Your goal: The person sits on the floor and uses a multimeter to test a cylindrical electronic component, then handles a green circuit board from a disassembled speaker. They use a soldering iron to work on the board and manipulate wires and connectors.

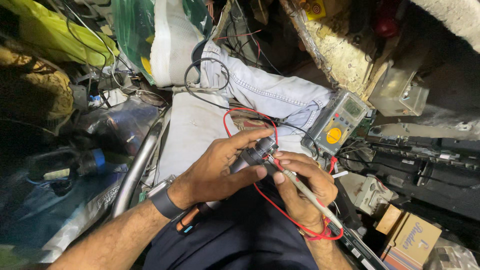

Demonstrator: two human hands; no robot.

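A pale cloth covers the middle of the cluttered bench, soft and creased, with washed-out denim bunched above it. A green plastic bag hangs at the top, its contents too blurred to tell; a white mesh sack bulges beside it. A curved steel tube gleams at the cloth's left edge. At lower right a brown cardboard box stands closed, so what it holds is hidden.

A grey meter with a yellow dial lies tilted at the right of the cloth, a red lead looping from it toward the hands.

The left hand, a dark band at its wrist, has its fingers wrapped round a black cylindrical part, held over the person's lap in the centre of view. The right hand pinches a slim probe like a pen, its tip touching the part's end. A black tool with an orange grip lies on the lap under the left wrist.
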